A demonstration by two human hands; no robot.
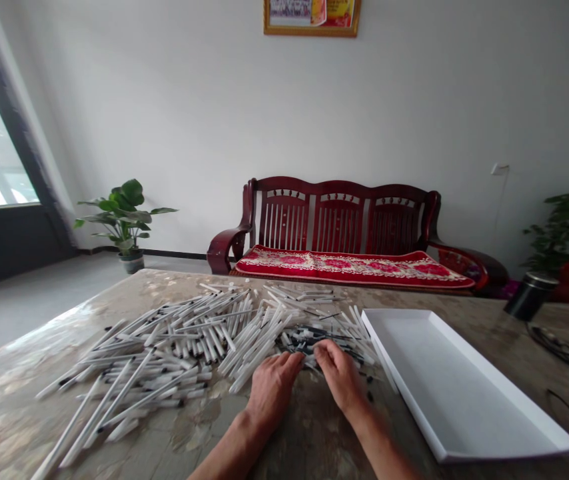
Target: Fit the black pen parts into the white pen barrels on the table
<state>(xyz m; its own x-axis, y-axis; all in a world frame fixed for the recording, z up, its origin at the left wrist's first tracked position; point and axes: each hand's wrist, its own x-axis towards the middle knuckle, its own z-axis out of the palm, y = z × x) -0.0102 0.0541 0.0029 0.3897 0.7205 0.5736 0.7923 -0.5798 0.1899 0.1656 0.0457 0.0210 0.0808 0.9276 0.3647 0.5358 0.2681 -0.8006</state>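
A wide heap of white pen barrels (259, 337), many with dark tips, is spread over the table. Among them, just beyond my fingertips, lies a cluster of small black parts (309, 337). My left hand (275, 383) is closed at the near edge of this cluster, thumb and fingers pressed together. Close by on the right, my right hand (338, 375) is also closed, its fingers curled towards the left hand. What either hand pinches is hidden or too small to name. A small gap separates the two hands.
A shallow white tray (464, 387) sits right of my hands on the stone-patterned table (199, 443). Farther right are a black cylinder (531, 297) and a dark cable (552, 345). Beyond the table stands a red wooden bench (339, 223); a potted plant (127, 213) is at left.
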